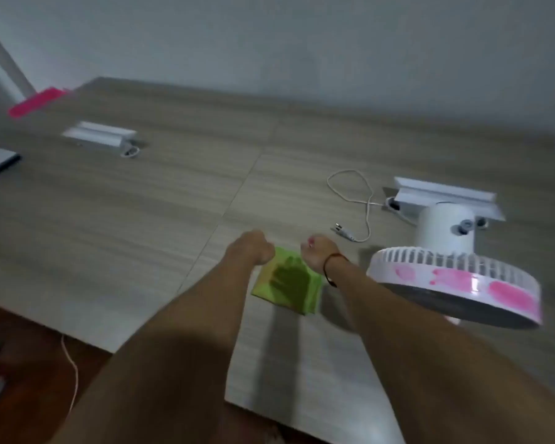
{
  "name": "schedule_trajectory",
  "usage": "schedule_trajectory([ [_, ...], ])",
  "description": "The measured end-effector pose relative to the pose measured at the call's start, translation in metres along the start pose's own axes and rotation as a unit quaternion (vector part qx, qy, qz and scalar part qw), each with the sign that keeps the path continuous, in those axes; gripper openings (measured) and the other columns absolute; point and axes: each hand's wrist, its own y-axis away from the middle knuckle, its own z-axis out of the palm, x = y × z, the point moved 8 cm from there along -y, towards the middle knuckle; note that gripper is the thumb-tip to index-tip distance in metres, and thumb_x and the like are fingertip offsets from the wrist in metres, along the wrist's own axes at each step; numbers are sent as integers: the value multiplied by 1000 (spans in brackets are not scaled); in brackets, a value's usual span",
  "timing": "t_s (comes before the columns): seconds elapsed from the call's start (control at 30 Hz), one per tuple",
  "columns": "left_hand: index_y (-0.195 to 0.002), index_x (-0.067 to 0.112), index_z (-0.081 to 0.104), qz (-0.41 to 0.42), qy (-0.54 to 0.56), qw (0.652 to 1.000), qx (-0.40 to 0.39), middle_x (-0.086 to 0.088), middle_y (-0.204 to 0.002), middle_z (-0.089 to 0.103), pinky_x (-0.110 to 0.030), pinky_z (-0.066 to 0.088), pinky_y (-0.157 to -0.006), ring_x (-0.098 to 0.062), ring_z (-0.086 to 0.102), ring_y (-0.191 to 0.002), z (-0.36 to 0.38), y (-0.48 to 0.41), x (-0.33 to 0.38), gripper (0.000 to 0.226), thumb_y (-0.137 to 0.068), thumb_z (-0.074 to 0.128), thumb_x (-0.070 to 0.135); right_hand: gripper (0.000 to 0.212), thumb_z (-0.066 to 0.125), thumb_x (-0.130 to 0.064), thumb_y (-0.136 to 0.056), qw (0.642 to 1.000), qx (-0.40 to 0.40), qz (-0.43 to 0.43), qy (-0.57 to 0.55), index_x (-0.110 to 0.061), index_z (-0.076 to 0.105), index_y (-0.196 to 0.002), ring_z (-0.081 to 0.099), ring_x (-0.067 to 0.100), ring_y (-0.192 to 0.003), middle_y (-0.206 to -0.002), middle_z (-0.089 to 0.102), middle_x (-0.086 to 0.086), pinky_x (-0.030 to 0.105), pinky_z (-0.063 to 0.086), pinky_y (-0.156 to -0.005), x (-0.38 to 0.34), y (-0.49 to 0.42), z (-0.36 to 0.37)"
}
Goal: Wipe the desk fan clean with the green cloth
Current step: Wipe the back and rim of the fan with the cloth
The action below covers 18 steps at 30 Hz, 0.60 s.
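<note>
The green cloth [289,283] lies folded and flat on the desk near its front edge, with a hand-shaped shadow across it. My left hand [253,248] is curled into a fist at the cloth's far left corner; blur hides whether it pinches the fabric. My right hand [318,254], with a dark cord around the wrist, hovers over the far right corner, its fingers hidden behind the wrist. The white desk fan [455,277] stands just right of the cloth, its head tilted face-down, with pink smears on the rim. Its white cord and plug [346,233] lie loose behind the hands.
The wood-grain desk [141,219] ends close in front of me, with floor and a thin cable [72,373] beyond the edge. A white socket box [442,193] sits behind the fan, another [100,136] at far left. A pink object [36,102] lies at the back left corner.
</note>
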Motion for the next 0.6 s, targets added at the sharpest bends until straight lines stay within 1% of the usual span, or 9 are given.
schedule_trajectory([
  [0.07, -138, 0, 40, -18, 34, 999, -14, -21, -145, 43, -41, 40, -108, -36, 45, -131, 20, -15, -13, 59, -94, 46, 38, 40, 47, -30, -94, 997, 6, 76, -1, -3, 53, -123, 50, 36, -124, -135, 51, 22, 34, 43, -99, 26, -9, 18],
  [0.1, -136, 1, 42, -27, 63, 998, -9, -20, -143, 45, -41, 41, -107, -35, 47, -129, 32, -22, -19, 59, -92, 49, 39, 47, 51, -31, -93, 993, 22, 117, -19, -3, 48, -129, 47, 36, -128, -138, 47, 21, 36, 42, -102, 42, -9, 25],
  [0.17, -132, 4, 46, -48, 120, 991, 17, -20, -138, 51, -42, 45, -104, -35, 52, -124, 51, -34, -30, 59, -88, 54, 42, 59, 59, -33, -88, 981, 44, 180, -65, -3, 40, -135, 44, 36, -132, -143, 41, 20, 38, 41, -105, 68, -5, 43],
  [0.27, -128, 5, 44, -98, 167, 980, 34, -20, -131, 56, -44, 48, -100, -37, 55, -120, 76, -45, -38, 70, -77, 62, 50, 68, 72, -33, -80, 960, 79, 229, -139, -1, 40, -132, 51, 34, -127, -138, 50, 18, 39, 45, -100, 86, -7, 63],
  [0.33, -122, 3, 48, -106, 157, 981, 31, -20, -126, 59, -44, 49, -97, -38, 56, -117, 93, -46, -42, 68, -77, 63, 52, 60, 71, -32, -81, 964, 73, 220, -128, -3, 49, -128, 56, 34, -122, -132, 57, 17, 39, 48, -97, 89, -13, 73],
  [0.43, -120, 4, 54, -94, 97, 991, 23, -19, -127, 60, -44, 47, -98, -38, 55, -118, 104, -41, -41, 57, -87, 50, 50, 45, 62, -32, -86, 980, 33, 176, -84, -3, 61, -121, 58, 34, -119, -127, 62, 19, 36, 48, -95, 80, -18, 76],
  [0.5, -123, 7, 56, -74, 80, 993, 55, -17, -127, 60, -42, 43, -99, -37, 55, -119, 93, -29, -35, 52, -91, 44, 46, 43, 58, -32, -87, 985, 26, 140, -93, -1, 63, -117, 59, 35, -117, -124, 63, 21, 36, 47, -95, 68, -13, 69],
  [0.53, -121, 5, 58, -49, 98, 991, 81, -19, -124, 61, -41, 42, -98, -37, 55, -118, 83, -21, -29, 49, -93, 43, 42, 41, 57, -31, -88, 984, 33, 127, -117, 0, 64, -114, 59, 35, -116, -122, 64, 21, 35, 47, -94, 62, -8, 64],
  [0.6, -109, -4, 62, 17, 185, 974, 129, -27, -113, 64, -39, 45, -89, -39, 60, -109, 54, 0, -16, 41, -96, 44, 31, 33, 57, -23, -88, 976, 71, 96, -182, 0, 61, -111, 59, 34, -112, -120, 63, 21, 34, 46, -90, 43, 7, 44],
])
